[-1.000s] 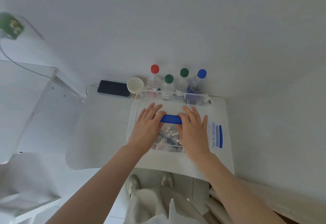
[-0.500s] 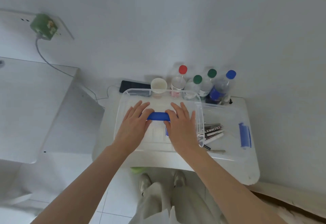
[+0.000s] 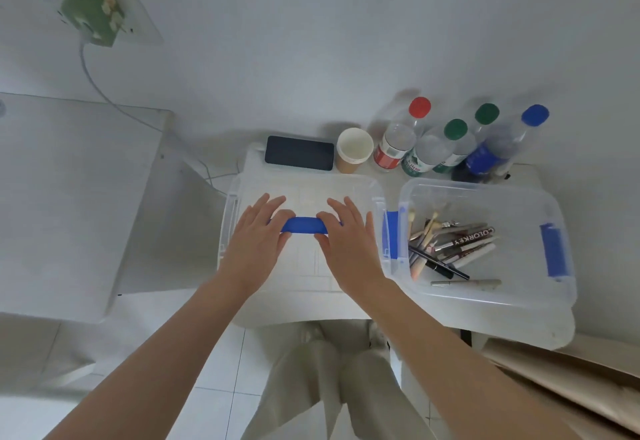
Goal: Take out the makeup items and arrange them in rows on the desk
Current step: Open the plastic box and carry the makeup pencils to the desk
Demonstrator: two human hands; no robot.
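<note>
Clear plastic lid with blue handle: on white tabletop, left of box. Left hand, right hand: thumbs pinch handle, fingers spread flat. Makeup pens, brushes: inside open clear plastic box. Advice: release lid clear of row space.

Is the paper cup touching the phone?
Cannot tell. In the head view the cup stands right beside the phone by the wall, their edges meeting in the picture, but no clear contact or gap shows.
</note>
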